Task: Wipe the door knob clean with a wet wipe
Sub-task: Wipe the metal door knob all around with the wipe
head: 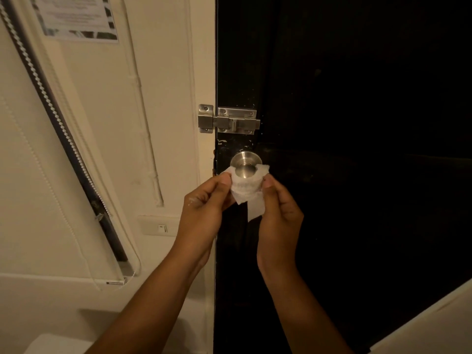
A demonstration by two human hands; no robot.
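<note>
A white wet wipe [245, 189] is wrapped under the steel door knob [245, 163] on the black door [357, 149], pinched at its left end by the left hand [204, 203] and at its right end by the right hand [277, 208], both grips clenched on it. A posted notice [76, 16] is seen on the wall, its writing too blurred to be read.

two hands [204, 203] [278, 210], one wet wipe [246, 190], one door knob [245, 163], one bolt latch [228, 120]

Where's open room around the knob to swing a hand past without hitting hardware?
Free: the dark door right of the knob, and the stretch below the wipe. A narrow strip lies between knob and bolt latch above. Crowded: left hand and right hand pinch the wipe under the knob, and the door edge sits close on the left.
</note>
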